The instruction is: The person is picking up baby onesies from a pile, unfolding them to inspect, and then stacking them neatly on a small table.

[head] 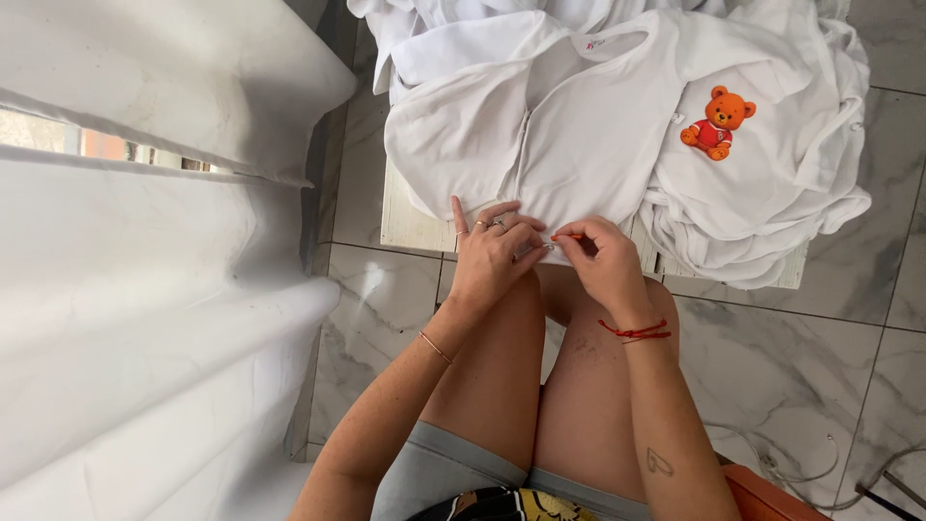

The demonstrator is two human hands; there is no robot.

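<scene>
White cotton garment (579,145), spread flat with its front opening running down the middle, lies on top of a heap of similar white clothes, and its lower hem hangs just over the near edge of the pale slatted wooden stand (410,227) that carries the heap. At that hem the two hands meet. The left hand (492,253), with rings on its fingers and a thin bangle at the wrist, is curled and pinches the hem beside the opening. The right hand (603,260), with a red thread bracelet at the wrist, is also closed in a pinch, its fingertips touching the left hand's; something small and thin, perhaps with an orange tip, seems to sit between them, but it is too small to tell what it is.

As a judgement, the work is at the bottom of the opening on this one garment, which is still spread open on the heap and not folded or set aside; how much of the heap has been handled cannot be read from this view.

To the right of the garment on the same heap lies another white piece bearing an orange teddy bear patch in a red shirt (717,122). Below the stand are the person's bare knees and a grey marbled tile floor (772,357). Left of the stand hangs a white draped cloth (145,318). Thin white cables (820,463) trail on the floor at lower right of the stand.
</scene>
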